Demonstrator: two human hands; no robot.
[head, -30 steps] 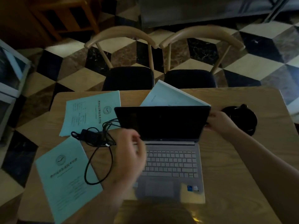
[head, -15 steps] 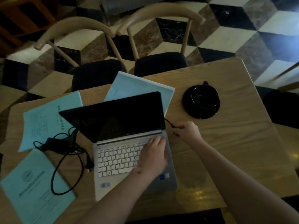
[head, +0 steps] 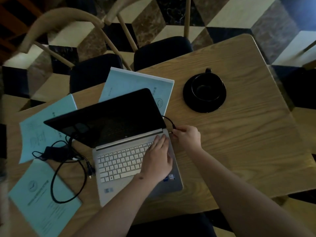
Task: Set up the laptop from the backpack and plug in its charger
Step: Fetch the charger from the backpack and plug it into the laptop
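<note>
Right hand (head: 187,137), plug (head: 173,127) nearer laptop (head: 130,161)

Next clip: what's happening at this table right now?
A person is plugging a charger into an open silver laptop on a wooden table. The right hand pinches the black charger cable's plug at the laptop's right edge; whether it is seated is unclear. The left hand rests flat on the keyboard. The black power brick lies left of the laptop.
</note>
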